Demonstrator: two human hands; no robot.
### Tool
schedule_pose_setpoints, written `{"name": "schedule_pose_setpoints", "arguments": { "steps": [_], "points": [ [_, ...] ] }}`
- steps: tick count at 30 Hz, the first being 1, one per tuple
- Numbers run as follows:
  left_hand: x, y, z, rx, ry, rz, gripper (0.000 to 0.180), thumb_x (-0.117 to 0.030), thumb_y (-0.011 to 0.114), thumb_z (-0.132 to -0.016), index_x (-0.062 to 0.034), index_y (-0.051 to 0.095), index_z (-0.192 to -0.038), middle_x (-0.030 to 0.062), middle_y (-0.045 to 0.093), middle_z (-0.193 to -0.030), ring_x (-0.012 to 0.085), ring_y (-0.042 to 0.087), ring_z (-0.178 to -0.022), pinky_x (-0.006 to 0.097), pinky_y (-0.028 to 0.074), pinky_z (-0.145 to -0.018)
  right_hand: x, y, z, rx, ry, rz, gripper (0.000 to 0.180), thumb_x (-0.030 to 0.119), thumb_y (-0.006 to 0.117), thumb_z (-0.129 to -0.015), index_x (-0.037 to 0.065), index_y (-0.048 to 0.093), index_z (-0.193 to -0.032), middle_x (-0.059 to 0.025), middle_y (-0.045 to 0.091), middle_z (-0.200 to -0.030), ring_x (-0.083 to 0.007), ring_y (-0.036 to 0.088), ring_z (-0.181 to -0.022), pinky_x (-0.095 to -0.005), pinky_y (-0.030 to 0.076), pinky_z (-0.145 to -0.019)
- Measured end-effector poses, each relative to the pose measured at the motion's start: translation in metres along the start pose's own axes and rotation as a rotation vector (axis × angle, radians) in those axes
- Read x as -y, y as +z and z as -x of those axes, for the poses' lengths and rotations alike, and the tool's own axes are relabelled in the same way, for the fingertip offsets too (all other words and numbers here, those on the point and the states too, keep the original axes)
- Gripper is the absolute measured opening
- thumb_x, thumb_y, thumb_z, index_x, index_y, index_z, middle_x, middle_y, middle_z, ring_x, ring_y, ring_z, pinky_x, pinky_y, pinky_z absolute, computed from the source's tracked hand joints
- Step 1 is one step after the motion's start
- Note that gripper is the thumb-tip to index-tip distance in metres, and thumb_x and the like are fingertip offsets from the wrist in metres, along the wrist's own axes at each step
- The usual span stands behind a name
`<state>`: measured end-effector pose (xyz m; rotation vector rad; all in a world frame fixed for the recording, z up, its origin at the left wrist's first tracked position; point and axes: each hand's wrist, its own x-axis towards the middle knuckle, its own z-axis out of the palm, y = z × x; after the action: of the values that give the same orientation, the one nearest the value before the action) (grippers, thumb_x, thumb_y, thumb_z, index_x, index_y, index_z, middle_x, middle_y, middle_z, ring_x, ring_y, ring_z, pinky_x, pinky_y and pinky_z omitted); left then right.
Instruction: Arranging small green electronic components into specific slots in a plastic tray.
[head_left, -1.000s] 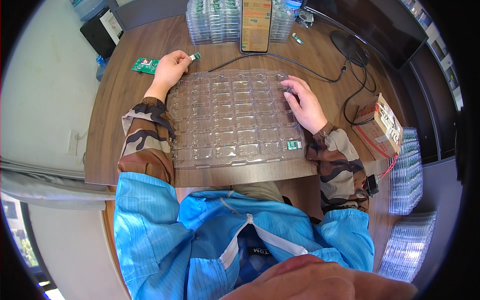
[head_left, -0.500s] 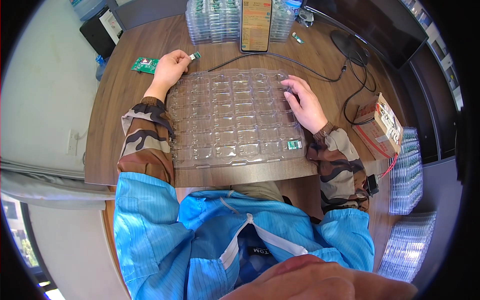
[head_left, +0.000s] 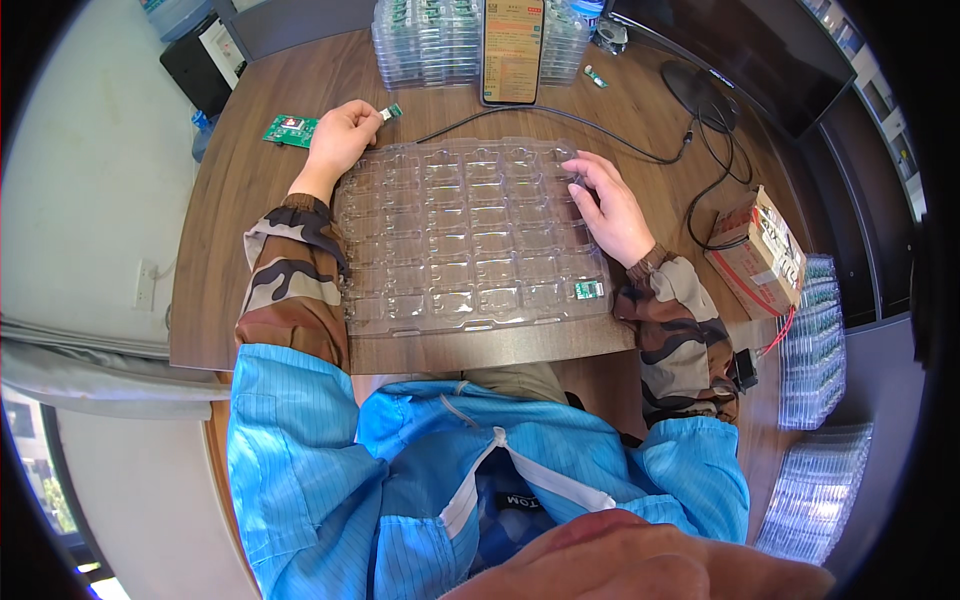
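Note:
My left hand [head_left: 343, 138] is closed, with a small green circuit board [head_left: 393, 111] pinched at its fingertips above the tray's far left corner. Beside its knuckles lies a larger green circuit board [head_left: 288, 130] bearing a small display. A clear plastic tray [head_left: 462, 225] with rows of moulded pockets covers the desk in front of me. One small circuit board [head_left: 589, 289] sits in its near right pocket. At the tray's far right edge rests my right hand [head_left: 612, 208], thumb and fingers apart, touching the rim.
Stacked clear trays of boards [head_left: 425, 45] stand at the back behind a propped phone [head_left: 511, 50]. A black cable [head_left: 600, 130] crosses the desk toward the monitor [head_left: 740, 50]. Another small board [head_left: 596, 76] lies at the back. A cardboard box [head_left: 757, 255] and more stacked trays [head_left: 812, 345] are at right.

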<state>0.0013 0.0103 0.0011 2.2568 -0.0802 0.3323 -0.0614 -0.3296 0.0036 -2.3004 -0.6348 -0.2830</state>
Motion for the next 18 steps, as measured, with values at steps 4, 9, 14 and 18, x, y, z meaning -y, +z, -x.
{"name": "schedule_pose_setpoints", "arguments": {
  "steps": [4, 9, 14, 18],
  "points": [
    [0.0001, 0.0006, 0.0001, 0.002, -0.007, 0.025, 0.021, -0.025, 0.053, -0.075, -0.0048, 0.058, -0.075, 0.0018, 0.056, -0.056, 0.0099, 0.051, -0.052, 0.025, 0.039, -0.052, 0.0006, -0.0005, -0.0001, 0.003, 0.005, -0.009, 0.024, 0.012, 0.049, -0.079, 0.007, 0.049, -0.103, -0.0149, 0.042, -0.115, -0.0307, 0.045, -0.103, -0.0341, 0.038, -0.086],
    [-0.001, 0.0012, -0.0002, -0.001, -0.011, 0.019, 0.02, -0.025, 0.053, -0.075, -0.0046, 0.058, -0.074, 0.0016, 0.056, -0.056, 0.0098, 0.05, -0.051, 0.025, 0.038, -0.051, -0.001, -0.0013, -0.0002, 0.003, -0.001, -0.001, 0.024, 0.012, 0.049, -0.079, 0.007, 0.049, -0.103, -0.0149, 0.042, -0.116, -0.0307, 0.045, -0.103, -0.0341, 0.038, -0.086],
    [-0.0001, 0.0015, -0.0007, 0.002, -0.008, 0.027, 0.021, -0.024, 0.053, -0.075, -0.0043, 0.058, -0.075, 0.0018, 0.056, -0.056, 0.01, 0.051, -0.052, 0.025, 0.038, -0.052, 0.0002, -0.0021, 0.0, 0.005, 0.008, -0.011, 0.024, 0.011, 0.049, -0.079, 0.007, 0.049, -0.103, -0.0151, 0.042, -0.116, -0.0308, 0.045, -0.104, -0.0342, 0.037, -0.086],
    [0.0009, -0.0004, 0.0013, -0.002, -0.015, 0.026, 0.021, -0.024, 0.053, -0.075, -0.0044, 0.058, -0.075, 0.0019, 0.056, -0.056, 0.0101, 0.051, -0.052, 0.025, 0.039, -0.052, -0.0007, 0.0008, -0.0005, -0.011, -0.001, -0.051, 0.024, 0.013, 0.049, -0.08, 0.006, 0.048, -0.104, -0.0152, 0.043, -0.115, -0.0299, 0.048, -0.099, -0.033, 0.04, -0.083]
  ]
}}
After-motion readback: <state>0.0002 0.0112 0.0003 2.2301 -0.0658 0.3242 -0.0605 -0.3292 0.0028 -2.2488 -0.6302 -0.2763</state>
